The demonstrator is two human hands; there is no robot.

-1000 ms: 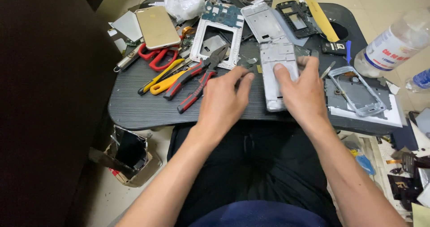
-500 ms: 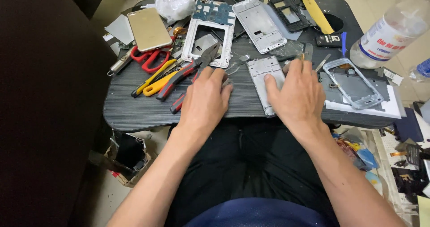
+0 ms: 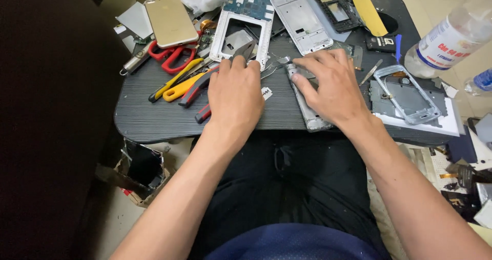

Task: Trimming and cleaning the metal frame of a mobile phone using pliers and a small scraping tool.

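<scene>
The right hand (image 3: 333, 88) has turned a silver phone frame (image 3: 306, 103) lengthwise toward the table's near edge, fingers spread flat pressing it down. The left hand (image 3: 237, 93) has slid onto red-handled pliers (image 3: 201, 83), fingers loosely extended, gripping nothing

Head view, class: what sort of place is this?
Probably a home phone-repair spot: a small dark table strewn with phone frames, pliers and scissors, the right hand on a stripped phone.
</scene>
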